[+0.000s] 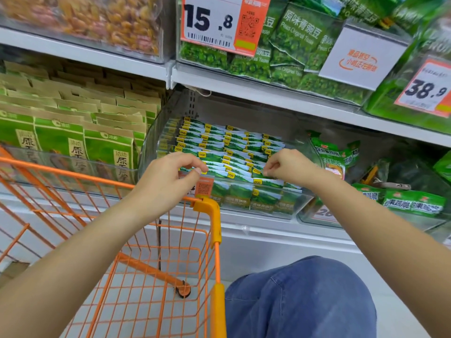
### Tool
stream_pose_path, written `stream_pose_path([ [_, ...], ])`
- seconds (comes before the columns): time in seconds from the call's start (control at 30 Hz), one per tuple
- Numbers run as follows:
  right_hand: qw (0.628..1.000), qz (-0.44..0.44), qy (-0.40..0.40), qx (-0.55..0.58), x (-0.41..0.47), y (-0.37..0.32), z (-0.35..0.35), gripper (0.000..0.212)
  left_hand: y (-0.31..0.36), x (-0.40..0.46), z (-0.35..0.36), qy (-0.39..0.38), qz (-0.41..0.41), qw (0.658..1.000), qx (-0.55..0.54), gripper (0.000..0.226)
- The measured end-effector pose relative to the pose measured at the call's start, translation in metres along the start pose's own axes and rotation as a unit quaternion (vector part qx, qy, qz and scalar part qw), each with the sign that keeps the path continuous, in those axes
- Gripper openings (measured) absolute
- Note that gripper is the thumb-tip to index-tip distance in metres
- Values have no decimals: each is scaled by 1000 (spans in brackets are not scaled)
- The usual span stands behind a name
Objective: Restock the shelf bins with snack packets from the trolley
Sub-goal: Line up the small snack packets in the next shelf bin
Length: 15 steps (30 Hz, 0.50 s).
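A denim-clad knee [300, 298] sits beside the orange wire trolley [156, 264]. Above its rim, the left hand [168, 176] and right hand [288, 167] pinch with curled fingers at glossy green pea packets [229, 152], flat and upright in tidy rows inside the clear plastic shelf bin [296, 200].

Price tag [220, 20] "15.8" (another [425, 90]: "38.9")

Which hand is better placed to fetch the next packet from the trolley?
Left, probably. The left hand sits at the bin's front edge directly above the orange trolley, so it only has to drop down. The right hand is over the packets, away from the trolley, and would cross over.
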State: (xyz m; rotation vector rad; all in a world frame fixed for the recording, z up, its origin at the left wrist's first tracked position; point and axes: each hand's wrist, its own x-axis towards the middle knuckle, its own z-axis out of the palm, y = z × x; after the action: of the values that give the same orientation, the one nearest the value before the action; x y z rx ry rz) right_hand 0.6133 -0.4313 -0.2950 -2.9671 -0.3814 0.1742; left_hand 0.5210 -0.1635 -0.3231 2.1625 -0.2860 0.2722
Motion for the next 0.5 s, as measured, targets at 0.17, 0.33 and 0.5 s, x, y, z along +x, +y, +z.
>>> stream_pose_path([
  [0.17, 997, -19, -63, 48, -11, -3, -18, 19, -2, 0, -3, 2, -7, 1000, 7, 17],
  [0.33, 992, -27, -72, -97, -5, -8, -3, 20, -8, 0, -1, -1, -8, 1000, 13, 18],
  [0.5, 994, -26, -88, -63, 9, -8, 14, 16, -9, 0, 0, -5, -6, 1000, 13, 17],
])
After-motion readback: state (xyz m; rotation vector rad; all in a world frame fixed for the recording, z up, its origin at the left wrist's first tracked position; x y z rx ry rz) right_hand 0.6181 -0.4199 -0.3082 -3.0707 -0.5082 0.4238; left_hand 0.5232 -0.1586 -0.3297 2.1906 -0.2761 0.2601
